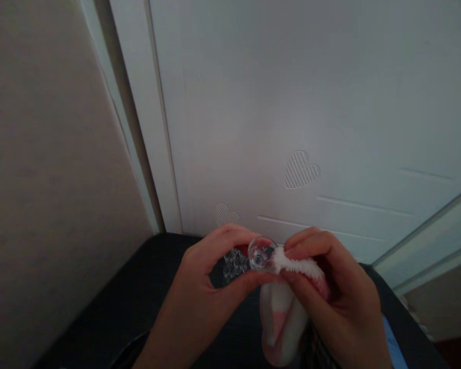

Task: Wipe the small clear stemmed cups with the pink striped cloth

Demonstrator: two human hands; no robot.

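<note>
My left hand (211,282) is closed, with thumb and fingers pinching a small, clear, round piece (260,252) that looks like glass or clear plastic; its exact kind does not show. In my right hand (338,292) is a fluffy white and pink cloth (288,312), gripped between thumb and fingers. A bunched white edge of the cloth touches the right side of the clear piece, and the rest hangs below. Behind the left hand, several similar clear pieces (235,264) stand close together on the dark table (223,333), partly hidden by the fingers.
A white door or panel (253,128) with striped heart reliefs rises behind the table. To the left is a plain wall (54,169). Something light blue (394,341) lies at the lower right, and a dark curved rim (126,351) shows by the left forearm.
</note>
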